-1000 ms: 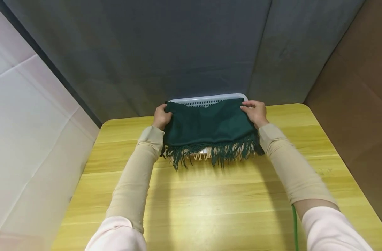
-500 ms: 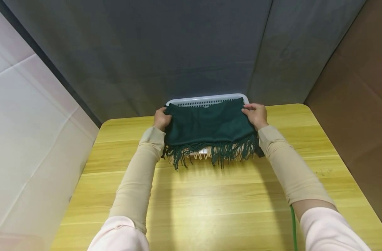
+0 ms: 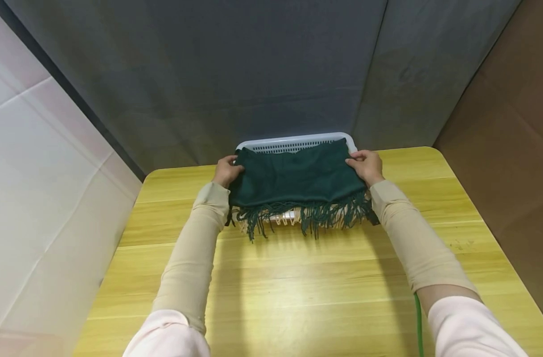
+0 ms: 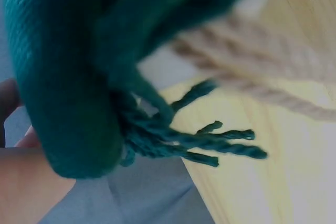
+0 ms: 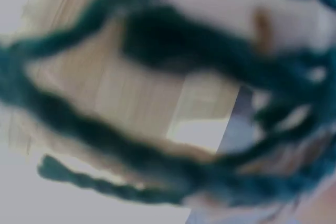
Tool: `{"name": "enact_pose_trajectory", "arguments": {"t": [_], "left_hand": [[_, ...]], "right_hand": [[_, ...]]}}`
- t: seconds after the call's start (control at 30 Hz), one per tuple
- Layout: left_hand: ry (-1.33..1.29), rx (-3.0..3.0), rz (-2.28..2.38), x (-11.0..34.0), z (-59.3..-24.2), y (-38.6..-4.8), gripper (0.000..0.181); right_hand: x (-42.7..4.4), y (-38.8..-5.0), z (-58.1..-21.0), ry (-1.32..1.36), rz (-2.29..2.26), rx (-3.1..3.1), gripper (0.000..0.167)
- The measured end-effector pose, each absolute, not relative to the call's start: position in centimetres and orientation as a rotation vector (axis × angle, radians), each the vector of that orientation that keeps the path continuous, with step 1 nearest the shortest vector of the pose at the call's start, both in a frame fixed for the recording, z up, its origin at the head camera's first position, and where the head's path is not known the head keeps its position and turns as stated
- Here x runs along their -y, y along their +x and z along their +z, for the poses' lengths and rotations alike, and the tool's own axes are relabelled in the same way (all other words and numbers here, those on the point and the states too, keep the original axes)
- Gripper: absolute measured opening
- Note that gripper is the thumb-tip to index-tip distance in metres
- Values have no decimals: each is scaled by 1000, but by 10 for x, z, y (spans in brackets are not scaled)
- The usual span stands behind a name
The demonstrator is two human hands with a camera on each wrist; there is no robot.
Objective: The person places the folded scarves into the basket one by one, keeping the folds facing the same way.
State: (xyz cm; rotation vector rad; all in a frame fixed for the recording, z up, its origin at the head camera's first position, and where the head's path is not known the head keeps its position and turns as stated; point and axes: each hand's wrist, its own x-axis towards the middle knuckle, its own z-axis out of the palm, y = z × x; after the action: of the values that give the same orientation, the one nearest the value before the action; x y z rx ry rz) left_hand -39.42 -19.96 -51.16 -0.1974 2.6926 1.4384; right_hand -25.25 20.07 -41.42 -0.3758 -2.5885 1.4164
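Note:
A folded dark green scarf [image 3: 298,173] with a fringe lies over a white plastic basket [image 3: 298,141], its tassels hanging over the near side. My left hand [image 3: 227,171] pinches the scarf's left edge, thumb on top. At the opposite edge my right hand [image 3: 367,166] pinches the scarf beside the basket's corner. Beige tassels [image 3: 285,218] show below the green ones; what they belong to is hidden. In the left wrist view the scarf [image 4: 63,77] covers most of the left hand [image 4: 31,182]. Blurred green tassels [image 5: 131,156] fill the right wrist view.
The basket stands at the back of a yellow wood-grain table [image 3: 289,287], against a dark grey curtain wall [image 3: 253,69]. A white panel [image 3: 44,198] rises on the left and a brown one [image 3: 508,148] on the right. A green cord [image 3: 418,322] hangs by the right forearm.
Both hands have shifted slightly outward and toward the near side, drawing the scarf's side edges a little wider. More of the basket's back rim and corners shows.

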Motion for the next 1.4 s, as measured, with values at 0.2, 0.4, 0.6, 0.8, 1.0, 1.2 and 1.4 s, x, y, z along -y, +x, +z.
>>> {"name": "enact_pose_trajectory", "arguments": {"t": [0.2, 0.4, 0.6, 0.8, 1.0, 1.2, 1.4], "left_hand": [[-189, -2691, 1376, 196, -512, -390, 69], [-155, -2602, 1351, 184, -481, -362, 75], [-36, -2522, 1357, 198, -493, -375, 71], [97, -2462, 1356, 199, -479, -361, 59], [117, -2488, 1288, 198, -471, -349, 62], [246, -2657, 983, 200, -479, -357, 72], [301, -2755, 616, 183, -442, -324, 78]], "right_hand": [[-203, -251, -415, -296, 1350, 2655, 29], [-203, -248, -414, -194, 1226, 2699, 28], [-205, -247, -410, -110, 1207, 2743, 30], [-208, -245, -407, -75, 1270, 2784, 32], [-209, -242, -404, -43, 1267, 2806, 34], [-209, -238, -400, 46, 1201, 2849, 35], [-209, -236, -399, 93, 1139, 2916, 38]]}}
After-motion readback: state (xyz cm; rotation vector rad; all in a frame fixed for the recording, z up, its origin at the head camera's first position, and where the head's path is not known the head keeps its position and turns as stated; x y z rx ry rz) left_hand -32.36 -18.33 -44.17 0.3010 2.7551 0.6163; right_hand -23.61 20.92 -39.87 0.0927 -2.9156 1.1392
